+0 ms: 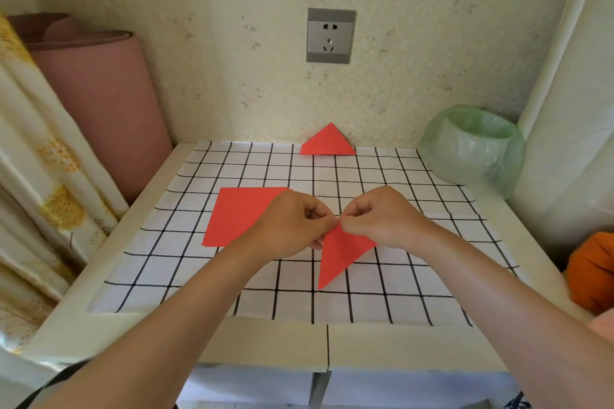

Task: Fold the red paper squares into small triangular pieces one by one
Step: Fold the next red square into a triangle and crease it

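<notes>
Hanging from both hands' (292, 222) (385, 216) pinch, red triangle (342, 252) points down.

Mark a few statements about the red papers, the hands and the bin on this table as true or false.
1. The left hand and the right hand both pinch the top corner of the held red triangle. True.
2. The flat red square lies to the right of both hands. False: it lies to the left, partly covered by the left hand.
3. A finished red triangle rests at the back of the table, below the wall socket. True.
4. The green-lined bin stands at the rear left corner. False: it stands at the rear right.
</notes>
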